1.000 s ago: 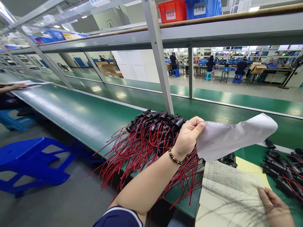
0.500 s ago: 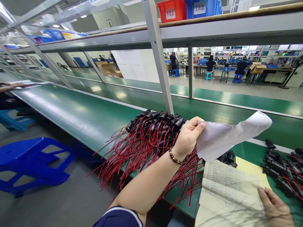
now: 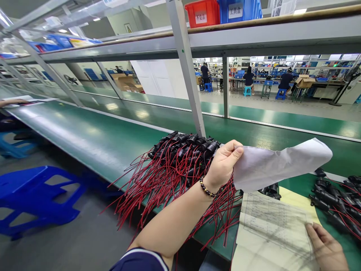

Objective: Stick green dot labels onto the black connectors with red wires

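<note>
My left hand (image 3: 225, 162), a beaded bracelet at its wrist, pinches the left end of a white paper sheet (image 3: 267, 163) between thumb and fingers. The sheet is held up in the air, its right end curling. Below it lies a yellowish printed sheet (image 3: 272, 218) with a table on it and shadows across it. The fingers of my right hand (image 3: 327, 241) are closed on the right edge of that printed sheet. Just left of my left hand is a heap of black cylindrical parts (image 3: 191, 145), their long red wires (image 3: 158, 180) hanging over the bench edge.
More black parts (image 3: 335, 199) lie at the right on the green bench (image 3: 93, 130). A metal post (image 3: 187, 67) rises behind the heap. Red (image 3: 201, 13) and blue (image 3: 239, 10) bins sit on the shelf above. A blue stool (image 3: 36, 195) stands at left; several people sit or stand farther off.
The right end of the white sheet has swung slightly down and outward to the right. Both hands keep their hold; the view has shifted a little.
</note>
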Motion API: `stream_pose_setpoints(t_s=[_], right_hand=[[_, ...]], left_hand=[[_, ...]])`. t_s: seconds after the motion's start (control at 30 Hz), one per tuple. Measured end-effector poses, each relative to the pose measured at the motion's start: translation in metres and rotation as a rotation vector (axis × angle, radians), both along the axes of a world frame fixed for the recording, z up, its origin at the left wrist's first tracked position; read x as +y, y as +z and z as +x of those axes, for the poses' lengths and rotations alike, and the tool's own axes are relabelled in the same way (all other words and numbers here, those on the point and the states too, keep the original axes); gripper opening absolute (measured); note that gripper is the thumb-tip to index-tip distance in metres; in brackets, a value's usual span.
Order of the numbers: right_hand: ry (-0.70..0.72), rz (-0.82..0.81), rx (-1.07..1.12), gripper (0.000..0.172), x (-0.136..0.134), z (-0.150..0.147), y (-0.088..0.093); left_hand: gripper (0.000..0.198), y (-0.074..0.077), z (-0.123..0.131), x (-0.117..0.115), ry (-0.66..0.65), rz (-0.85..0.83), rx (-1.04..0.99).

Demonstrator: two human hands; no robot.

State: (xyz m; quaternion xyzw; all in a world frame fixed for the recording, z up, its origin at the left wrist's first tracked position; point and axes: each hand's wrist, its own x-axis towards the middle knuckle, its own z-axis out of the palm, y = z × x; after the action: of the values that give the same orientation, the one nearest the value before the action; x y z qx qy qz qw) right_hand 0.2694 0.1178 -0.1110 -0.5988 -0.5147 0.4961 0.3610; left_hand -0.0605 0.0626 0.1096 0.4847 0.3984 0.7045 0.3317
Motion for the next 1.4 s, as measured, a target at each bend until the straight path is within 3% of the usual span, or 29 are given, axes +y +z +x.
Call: stream_pose_setpoints(t_s=[0.2,0.87,1.07,1.4], right_hand=[[0.011,-0.016,0.060,0.045,0.000,0.002,-0.004],[0.026,0.085,-0.001,0.031,-0.001,-0.001,0.000],[0.038,0.051,0.072,0.034,0.000,-0.002,-0.004],[0.055,0.095,0.009,0.040,0.003,0.002,-0.015]], left_hand=[[0.039,0.002,0.002,-0.001,0.000,0.000,-0.010],[0.040,0.002,0.007,-0.003,-0.095,-0.008,-0.028],[0.041,0.002,0.010,-0.005,-0.126,-0.033,-0.082],[0.040,0.001,0.013,-0.008,-0.226,-0.051,-0.162]])
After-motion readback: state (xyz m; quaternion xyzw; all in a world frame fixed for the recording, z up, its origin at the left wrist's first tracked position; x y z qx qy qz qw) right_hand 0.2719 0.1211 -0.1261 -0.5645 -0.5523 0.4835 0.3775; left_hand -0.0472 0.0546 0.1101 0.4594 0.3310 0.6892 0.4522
